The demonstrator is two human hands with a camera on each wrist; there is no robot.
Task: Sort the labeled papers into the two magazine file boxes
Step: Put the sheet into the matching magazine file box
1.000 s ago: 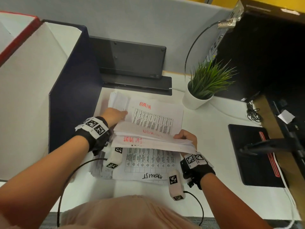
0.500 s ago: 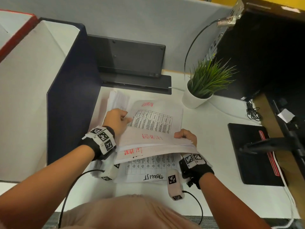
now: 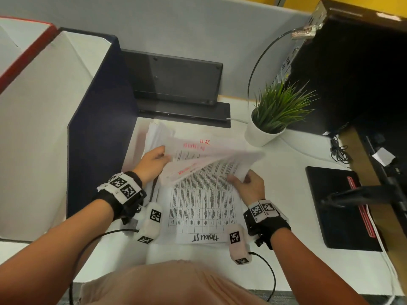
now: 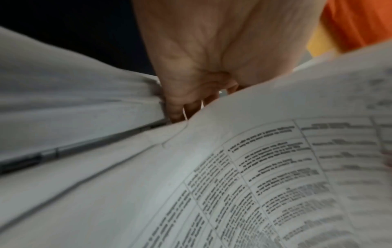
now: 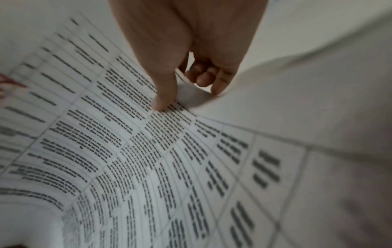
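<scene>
A pile of printed papers [image 3: 198,208] lies on the white desk, with a table sheet labelled in black on top of the flat part. My left hand [image 3: 152,160] grips the left edge of a lifted sheaf of papers [image 3: 209,165], and my right hand [image 3: 246,183] pinches its right edge. In the right wrist view the thumb [image 5: 165,99] presses the printed sheet [image 5: 127,151] while the fingers curl beneath it. My left fingers [image 4: 186,107] reach in between sheets. Behind the sheaf a sheet marked "HR" in red [image 3: 204,142] shows. The navy file box [image 3: 99,111] and the red-edged file box [image 3: 26,53] stand at the left.
A potted plant [image 3: 271,115] stands to the right behind the papers. A black device [image 3: 176,80] leans on the partition behind them. A black pad with a red pen [image 3: 343,208] lies at the right, under a dark cabinet [image 3: 352,62] and cables.
The sheaf has been lifted higher and swung up toward the right. The table sheet below and the red "HR" sheet behind are now more exposed. My left hand shifted along the sheaf's left edge.
</scene>
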